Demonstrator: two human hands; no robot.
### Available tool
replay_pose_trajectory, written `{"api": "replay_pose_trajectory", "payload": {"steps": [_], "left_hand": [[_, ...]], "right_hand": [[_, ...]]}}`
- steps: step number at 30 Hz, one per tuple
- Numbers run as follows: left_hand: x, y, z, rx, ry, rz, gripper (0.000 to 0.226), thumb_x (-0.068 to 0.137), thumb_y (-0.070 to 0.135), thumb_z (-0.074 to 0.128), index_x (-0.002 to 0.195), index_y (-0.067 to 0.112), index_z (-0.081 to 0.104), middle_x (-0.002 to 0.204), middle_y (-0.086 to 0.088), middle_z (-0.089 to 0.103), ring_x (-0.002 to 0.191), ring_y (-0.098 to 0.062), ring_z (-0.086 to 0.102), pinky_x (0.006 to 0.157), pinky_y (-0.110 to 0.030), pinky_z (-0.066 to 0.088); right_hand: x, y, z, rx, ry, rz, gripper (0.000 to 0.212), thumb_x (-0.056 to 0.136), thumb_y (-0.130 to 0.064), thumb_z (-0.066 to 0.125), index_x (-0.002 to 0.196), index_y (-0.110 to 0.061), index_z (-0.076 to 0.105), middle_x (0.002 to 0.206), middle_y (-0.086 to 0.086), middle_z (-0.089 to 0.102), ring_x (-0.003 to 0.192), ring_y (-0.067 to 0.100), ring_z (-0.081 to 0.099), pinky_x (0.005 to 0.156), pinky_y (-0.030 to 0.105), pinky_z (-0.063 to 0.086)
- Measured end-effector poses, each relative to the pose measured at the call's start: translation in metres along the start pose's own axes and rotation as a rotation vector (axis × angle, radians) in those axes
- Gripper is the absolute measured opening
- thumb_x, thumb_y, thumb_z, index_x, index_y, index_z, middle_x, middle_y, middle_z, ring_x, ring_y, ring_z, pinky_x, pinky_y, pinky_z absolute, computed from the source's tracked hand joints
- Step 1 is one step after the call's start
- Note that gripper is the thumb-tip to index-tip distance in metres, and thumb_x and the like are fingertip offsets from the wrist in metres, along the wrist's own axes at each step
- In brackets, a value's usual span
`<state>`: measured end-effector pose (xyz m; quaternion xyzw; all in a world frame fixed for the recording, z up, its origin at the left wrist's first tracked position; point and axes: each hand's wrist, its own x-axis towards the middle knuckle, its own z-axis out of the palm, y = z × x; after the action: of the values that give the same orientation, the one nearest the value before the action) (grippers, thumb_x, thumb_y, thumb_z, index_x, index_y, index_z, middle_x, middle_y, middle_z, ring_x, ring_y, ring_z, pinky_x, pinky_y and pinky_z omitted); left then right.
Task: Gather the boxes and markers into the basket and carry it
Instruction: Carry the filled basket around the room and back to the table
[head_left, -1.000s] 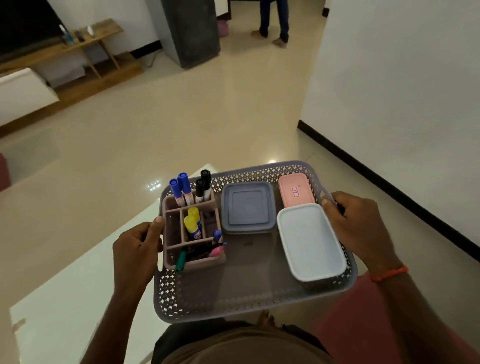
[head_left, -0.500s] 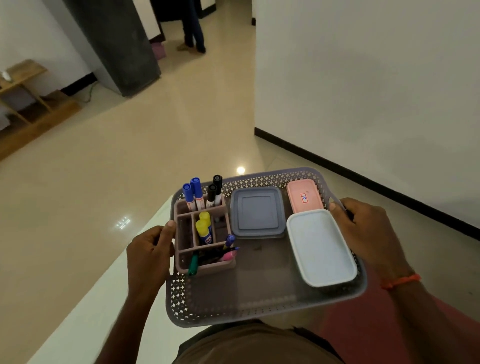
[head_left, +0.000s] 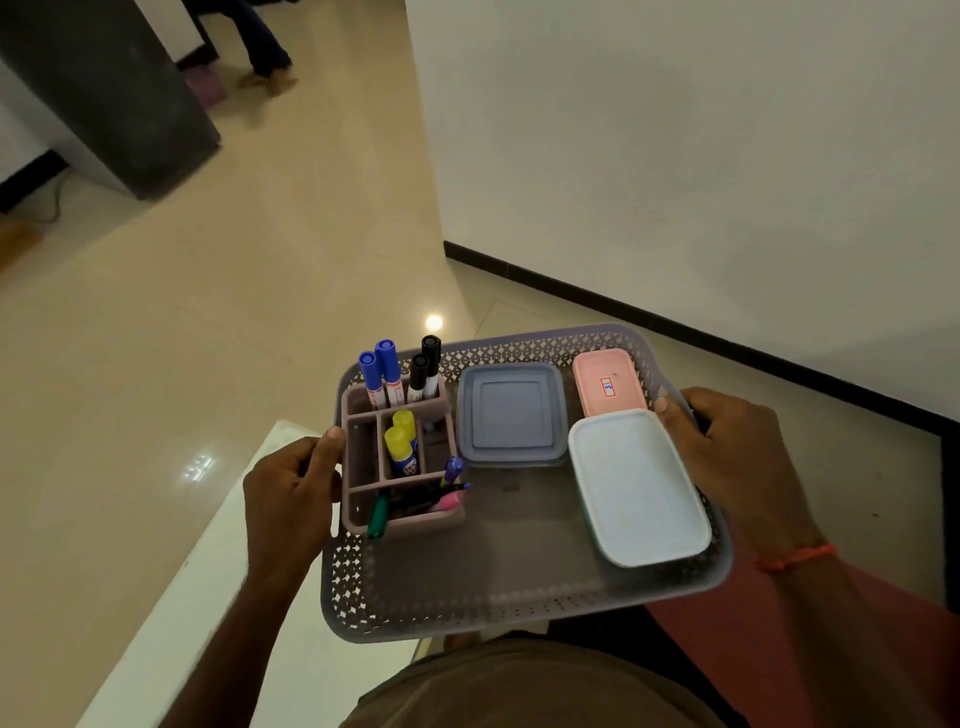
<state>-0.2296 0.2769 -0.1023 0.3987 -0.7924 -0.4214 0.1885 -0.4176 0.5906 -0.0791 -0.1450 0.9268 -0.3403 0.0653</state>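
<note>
The basket (head_left: 467, 618), its long axis crosswise before the person, is held by left hand (head_left: 291, 499) and right hand (head_left: 727, 452), fingers (head_left: 317, 457) curled round its end rims.

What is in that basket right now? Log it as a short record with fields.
basket: grey, perforated, held at both sides
left hand: grips the left rim
right hand: grips the right rim
organizer: left side of basket, markers upright in its far slot
boxes: grey box middle, pink box far right, white box near right
stage: all gathered
</note>
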Motion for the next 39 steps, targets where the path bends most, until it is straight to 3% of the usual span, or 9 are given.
{"api": "replay_pose_trajectory", "payload": {"steps": [3,6,10,15,24,27,32,36,39], "left_hand": [[0.015,0.016,0.026,0.004,0.021,-0.010,0.038,0.102,0.028,0.055,0.072,0.017,0.075,0.057,0.007,0.069,0.051,-0.013,0.063,0.057,-0.028,0.045],[0.029,0.037,0.051,0.004,0.053,-0.018,0.038,0.102,0.030,0.055,0.074,0.017,0.075,0.056,0.004,0.068,0.052,-0.018,0.064,0.059,-0.029,0.048],[0.044,0.065,0.086,-0.007,0.108,-0.030,0.040,0.102,0.030,0.056,0.071,0.011,0.073,0.049,-0.003,0.063,0.049,-0.008,0.060,0.058,-0.029,0.046],[0.057,0.090,0.119,-0.009,0.167,-0.077,0.042,0.101,0.030,0.057,0.067,0.011,0.071,0.052,0.004,0.064,0.045,-0.006,0.057,0.057,-0.027,0.044],[0.099,0.100,0.142,-0.008,0.259,-0.174,0.042,0.101,0.033,0.056,0.073,0.008,0.075,0.056,-0.007,0.066,0.050,-0.017,0.060,0.060,-0.032,0.047],[0.123,0.098,0.148,-0.011,0.292,-0.193,0.042,0.101,0.033,0.056,0.073,0.008,0.075,0.049,-0.003,0.062,0.045,-0.007,0.057,0.056,-0.027,0.043],[0.172,0.093,0.149,-0.013,0.346,-0.219,0.043,0.101,0.034,0.057,0.075,0.006,0.074,0.065,0.008,0.069,0.049,-0.010,0.059,0.056,-0.028,0.045],[0.201,0.094,0.150,-0.010,0.369,-0.253,0.042,0.102,0.031,0.056,0.074,0.005,0.074,0.049,0.003,0.063,0.046,-0.005,0.059,0.054,-0.025,0.043],[0.222,0.096,0.148,-0.001,0.378,-0.254,0.044,0.103,0.031,0.055,0.077,0.000,0.074,0.059,-0.010,0.067,0.048,-0.014,0.060,0.057,-0.028,0.047]], "right_hand": [[0.035,0.013,-0.010,-0.013,-0.015,-0.020,0.035,0.098,-0.033,0.055,0.066,-0.018,0.059,0.054,-0.006,0.055,0.049,0.011,0.052,0.048,0.022,0.030],[0.077,0.032,-0.022,-0.016,-0.036,-0.085,0.037,0.097,-0.034,0.056,0.065,-0.016,0.058,0.053,-0.003,0.055,0.049,0.017,0.052,0.048,0.026,0.032],[0.130,0.049,-0.041,0.022,-0.070,-0.145,0.033,0.096,-0.037,0.058,0.067,-0.021,0.059,0.053,-0.005,0.055,0.049,0.014,0.052,0.049,0.024,0.032],[0.190,0.059,-0.052,0.044,-0.147,-0.175,0.033,0.096,-0.037,0.059,0.072,-0.014,0.063,0.056,0.000,0.059,0.053,0.018,0.056,0.049,0.023,0.035],[0.281,0.043,-0.034,0.023,-0.203,-0.243,0.035,0.095,-0.040,0.060,0.069,-0.018,0.062,0.055,-0.003,0.059,0.052,0.014,0.055,0.049,0.024,0.035],[0.309,0.030,-0.024,0.018,-0.244,-0.277,0.029,0.095,-0.039,0.060,0.077,-0.017,0.066,0.058,-0.009,0.058,0.053,0.005,0.054,0.051,0.017,0.033],[0.367,0.003,0.000,-0.029,-0.317,-0.350,0.025,0.095,-0.038,0.060,0.094,-0.015,0.072,0.065,-0.013,0.060,0.058,0.001,0.057,0.054,0.010,0.034],[0.410,-0.019,0.017,0.003,-0.338,-0.407,0.029,0.094,-0.039,0.061,0.094,-0.014,0.073,0.071,-0.003,0.068,0.065,0.012,0.065,0.058,0.026,0.052],[0.441,-0.034,0.032,-0.001,-0.355,-0.432,0.029,0.095,-0.041,0.060,0.091,-0.014,0.072,0.071,0.000,0.069,0.065,0.016,0.066,0.059,0.029,0.053]]}}
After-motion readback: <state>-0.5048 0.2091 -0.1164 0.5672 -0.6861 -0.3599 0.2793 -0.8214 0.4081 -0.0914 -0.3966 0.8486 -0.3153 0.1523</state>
